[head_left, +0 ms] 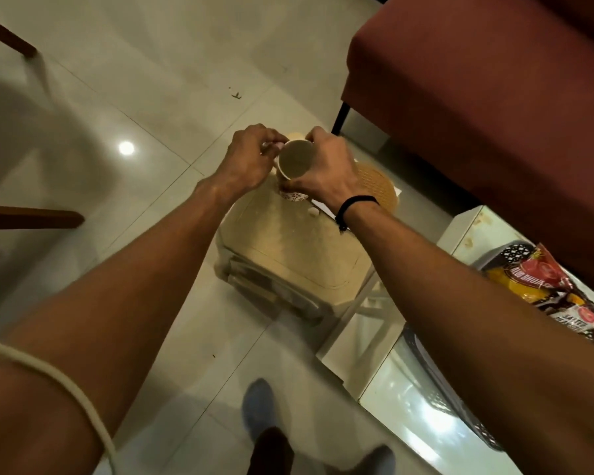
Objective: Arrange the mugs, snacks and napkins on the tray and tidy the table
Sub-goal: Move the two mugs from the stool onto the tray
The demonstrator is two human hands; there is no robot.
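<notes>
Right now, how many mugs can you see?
2, perhaps. One patterned mug is held by both hands above the beige stool. A pale rim behind it looks like a second mug, mostly hidden. More may be out of view.

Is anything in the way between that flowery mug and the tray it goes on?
Nothing visible blocks it. Both hands, left and right, hold the flower-patterned cream mug above the beige plastic stool; the dark perforated tray sits lower right, under snack packets.
</notes>
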